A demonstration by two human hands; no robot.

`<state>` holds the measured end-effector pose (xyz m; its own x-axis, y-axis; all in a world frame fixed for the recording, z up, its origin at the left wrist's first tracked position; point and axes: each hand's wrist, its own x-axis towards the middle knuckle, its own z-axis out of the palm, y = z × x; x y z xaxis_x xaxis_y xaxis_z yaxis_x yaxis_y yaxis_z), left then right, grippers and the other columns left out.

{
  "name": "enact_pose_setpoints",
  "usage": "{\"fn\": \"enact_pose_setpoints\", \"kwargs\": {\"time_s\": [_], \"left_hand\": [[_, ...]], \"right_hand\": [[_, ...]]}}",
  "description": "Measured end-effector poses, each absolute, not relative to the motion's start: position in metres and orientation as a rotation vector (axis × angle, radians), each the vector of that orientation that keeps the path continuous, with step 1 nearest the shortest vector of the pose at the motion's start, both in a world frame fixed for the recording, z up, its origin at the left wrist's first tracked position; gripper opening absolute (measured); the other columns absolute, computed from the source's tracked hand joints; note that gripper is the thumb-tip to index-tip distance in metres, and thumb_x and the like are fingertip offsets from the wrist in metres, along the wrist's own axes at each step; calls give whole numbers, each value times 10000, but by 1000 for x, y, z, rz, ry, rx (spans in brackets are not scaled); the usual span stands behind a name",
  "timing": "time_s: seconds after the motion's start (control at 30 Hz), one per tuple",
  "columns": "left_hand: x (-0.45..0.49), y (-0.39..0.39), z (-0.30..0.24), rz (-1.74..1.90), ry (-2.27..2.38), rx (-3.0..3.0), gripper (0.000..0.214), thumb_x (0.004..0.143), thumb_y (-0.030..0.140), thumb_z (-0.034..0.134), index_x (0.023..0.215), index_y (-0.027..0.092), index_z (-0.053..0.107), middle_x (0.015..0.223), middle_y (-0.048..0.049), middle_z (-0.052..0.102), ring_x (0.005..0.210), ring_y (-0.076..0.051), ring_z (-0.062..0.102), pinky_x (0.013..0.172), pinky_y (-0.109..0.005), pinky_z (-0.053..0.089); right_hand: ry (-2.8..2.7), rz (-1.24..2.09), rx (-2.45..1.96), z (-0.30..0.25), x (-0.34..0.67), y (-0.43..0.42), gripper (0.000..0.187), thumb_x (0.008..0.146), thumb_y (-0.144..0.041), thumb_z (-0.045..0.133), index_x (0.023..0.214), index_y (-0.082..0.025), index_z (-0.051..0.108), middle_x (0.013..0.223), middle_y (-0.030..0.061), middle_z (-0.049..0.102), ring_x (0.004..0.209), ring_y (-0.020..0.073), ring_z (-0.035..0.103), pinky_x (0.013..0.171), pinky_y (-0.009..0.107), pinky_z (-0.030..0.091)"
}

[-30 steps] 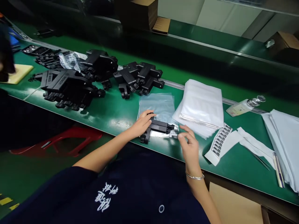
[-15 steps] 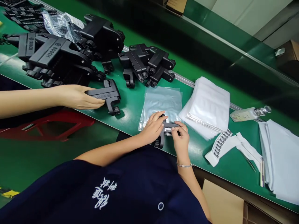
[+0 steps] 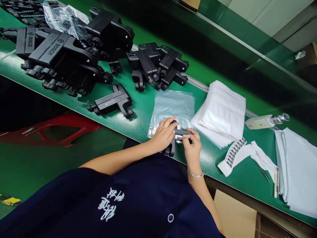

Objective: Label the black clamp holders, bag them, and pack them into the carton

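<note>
Near the BOSCH bracket (image 3: 112, 100), both hands (image 3: 163, 134) (image 3: 192, 148) hold a seemingly labelled part (image 3: 182, 133).

BOSCH stands in white on the lone black bracket (image 3: 112, 100) lying left of the left grip (image 3: 164, 134), and twice more on the big black housings (image 3: 53, 46) farther left. White characters on the navy shirt (image 3: 109, 205) are too stylised to read.

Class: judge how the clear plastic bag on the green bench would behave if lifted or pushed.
The clear bag lies thin and flat, so it would probably droop limply and weigh little. Its glossy film would likely slide on the green bench, or wrinkle where the black part seems to pin it.
</note>
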<state>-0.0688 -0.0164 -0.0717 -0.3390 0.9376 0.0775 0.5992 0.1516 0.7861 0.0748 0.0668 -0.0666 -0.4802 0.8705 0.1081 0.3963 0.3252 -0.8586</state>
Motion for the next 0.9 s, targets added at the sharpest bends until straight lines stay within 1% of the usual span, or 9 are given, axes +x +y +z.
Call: {"fn": "enact_pose_setpoints", "kwargs": {"time_s": [0.33,0.4,0.47,0.53,0.57,0.63,0.7,0.73,0.9], "left_hand": [[-69,-19,-74,1082,2065,1512,436,952,196,354,1365,175,494,1549,-123,376,1456,-273,295,1179,-502,315],[-74,-25,-75,1094,2051,1676,411,956,236,381,1332,188,540,1502,-123,459,1439,-278,343,1162,-509,328],[-83,-32,-75,1004,1938,1934,355,961,285,413,1238,226,627,1375,-98,603,1361,-275,466,1119,-498,370],[-94,-36,-73,856,1795,2137,329,968,325,432,1179,253,675,1259,-69,689,1260,-259,571,1036,-458,435],[-100,-37,-72,796,1748,2188,333,972,340,435,1185,259,679,1247,-62,699,1238,-253,591,995,-433,457],[-112,-36,-68,727,1678,2231,351,979,375,439,1221,273,670,1280,-57,685,1242,-241,590,939,-388,471],[-121,-31,-64,687,1589,2252,355,976,409,448,1237,308,666,1301,-44,673,1234,-224,590,914,-354,461],[-125,-27,-61,669,1544,2260,354,972,426,455,1241,326,664,1298,-40,675,1217,-218,596,902,-343,455],[-130,-7,-52,581,1398,2348,394,955,528,445,1250,369,651,1134,-48,728,1048,-219,628,842,-345,425]], "right_hand": [[-2128,922,-1036,-66,74,64,212,860,-317,573,672,-219,579,1100,89,666,1112,266,563,1028,512,369],[-2146,893,-1030,-65,73,63,214,868,-316,566,676,-222,579,1097,90,670,1112,265,566,1035,519,368],[-2155,868,-1024,-64,74,63,223,871,-317,562,671,-220,583,1086,96,679,1102,268,579,1037,534,373],[-2181,892,-993,-62,80,69,229,878,-328,563,684,-217,608,1116,103,688,1117,273,594,1049,547,377],[-2201,934,-969,-61,86,74,205,881,-339,572,731,-217,642,1156,104,687,1141,274,597,1060,546,382],[-2253,1075,-916,-58,99,87,186,877,-363,607,967,-232,704,1269,98,660,1199,267,594,1078,526,406],[-2331,1201,-857,-57,113,100,395,862,-382,654,1239,-267,647,1367,80,610,1263,257,570,1097,500,420],[-2375,1226,-829,-58,118,105,471,858,-386,668,1313,-283,607,1396,70,590,1289,255,555,1107,493,420],[-2450,1157,-750,-63,122,110,435,893,-375,649,1323,-317,613,1399,38,590,1317,247,536,1136,493,406]]}}
